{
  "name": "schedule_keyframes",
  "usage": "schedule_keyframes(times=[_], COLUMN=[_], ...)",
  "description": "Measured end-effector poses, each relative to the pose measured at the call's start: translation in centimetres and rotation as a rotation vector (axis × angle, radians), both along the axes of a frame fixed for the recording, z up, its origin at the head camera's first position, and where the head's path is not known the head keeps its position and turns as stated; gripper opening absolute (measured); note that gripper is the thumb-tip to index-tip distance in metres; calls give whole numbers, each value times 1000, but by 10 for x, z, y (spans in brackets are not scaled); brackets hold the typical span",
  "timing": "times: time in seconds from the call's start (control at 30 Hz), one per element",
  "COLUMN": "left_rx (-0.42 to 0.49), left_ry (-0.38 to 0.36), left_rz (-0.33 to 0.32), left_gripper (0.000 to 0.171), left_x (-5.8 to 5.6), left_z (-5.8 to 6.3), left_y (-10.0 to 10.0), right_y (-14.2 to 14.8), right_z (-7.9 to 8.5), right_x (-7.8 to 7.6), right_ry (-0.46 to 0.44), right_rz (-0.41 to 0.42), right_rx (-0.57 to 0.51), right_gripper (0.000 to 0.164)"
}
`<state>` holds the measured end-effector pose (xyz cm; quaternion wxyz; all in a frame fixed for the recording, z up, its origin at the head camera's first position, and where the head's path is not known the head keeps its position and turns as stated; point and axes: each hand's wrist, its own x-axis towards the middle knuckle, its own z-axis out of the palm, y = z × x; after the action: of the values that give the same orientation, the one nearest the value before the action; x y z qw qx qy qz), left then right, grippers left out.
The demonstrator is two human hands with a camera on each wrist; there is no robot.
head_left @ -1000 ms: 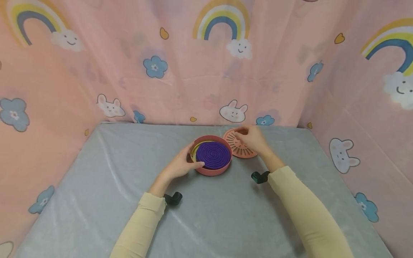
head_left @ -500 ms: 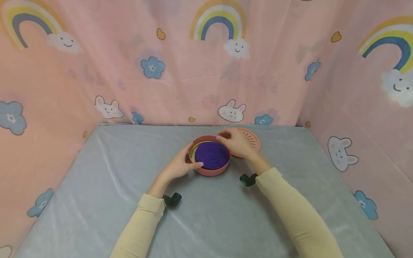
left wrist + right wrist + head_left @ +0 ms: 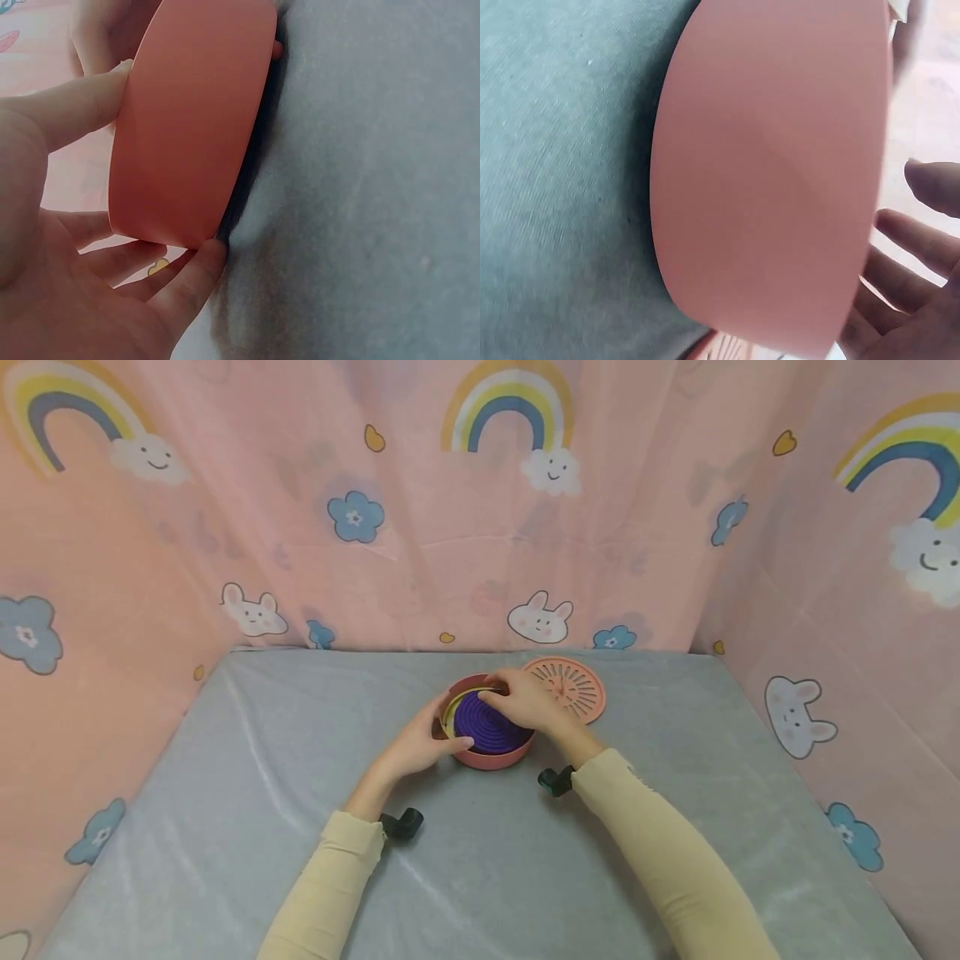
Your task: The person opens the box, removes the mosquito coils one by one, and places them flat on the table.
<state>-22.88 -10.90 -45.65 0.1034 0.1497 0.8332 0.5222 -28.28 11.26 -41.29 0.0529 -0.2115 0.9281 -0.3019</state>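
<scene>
A round pink box (image 3: 491, 762) stands on the grey cloth, its top uncovered. Inside lies a purple spiral mosquito coil (image 3: 486, 731), and a yellow rim (image 3: 450, 717) shows beside it at the left. My left hand (image 3: 416, 745) grips the box's left side; in the left wrist view its thumb is at the upper edge and its fingers curve round the pink wall (image 3: 191, 135). My right hand (image 3: 527, 700) reaches over the back right of the box, thumb above the coil. In the right wrist view its thumb and fingers are apart, beyond the pink wall (image 3: 772, 165).
A slotted pink lid (image 3: 573, 685) lies flat on the cloth (image 3: 480, 860), behind and right of the box. A pink patterned curtain (image 3: 420, 568) rises at the back and both sides. Dark wrist cameras (image 3: 402, 824) jut inward from both sleeves.
My right hand has left the slotted lid and moved left over the box, its thumb now above the coil. The lid has settled flat. My left hand keeps its hold on the box.
</scene>
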Motion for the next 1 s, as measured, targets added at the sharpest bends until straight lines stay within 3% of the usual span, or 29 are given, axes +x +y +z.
schedule_keyframes(times=[0.37, 1.0], left_rx=[-20, -40], left_ry=[-7, -16], left_rz=[8, 18], left_gripper=[97, 97], left_x=[0, 2], left_z=[1, 4], left_y=[-1, -2], right_y=[-12, -10], right_z=[-6, -2], right_x=[-4, -9], right_ry=[0, 9], right_rz=[32, 43], right_rx=[100, 47], right_gripper=[51, 42])
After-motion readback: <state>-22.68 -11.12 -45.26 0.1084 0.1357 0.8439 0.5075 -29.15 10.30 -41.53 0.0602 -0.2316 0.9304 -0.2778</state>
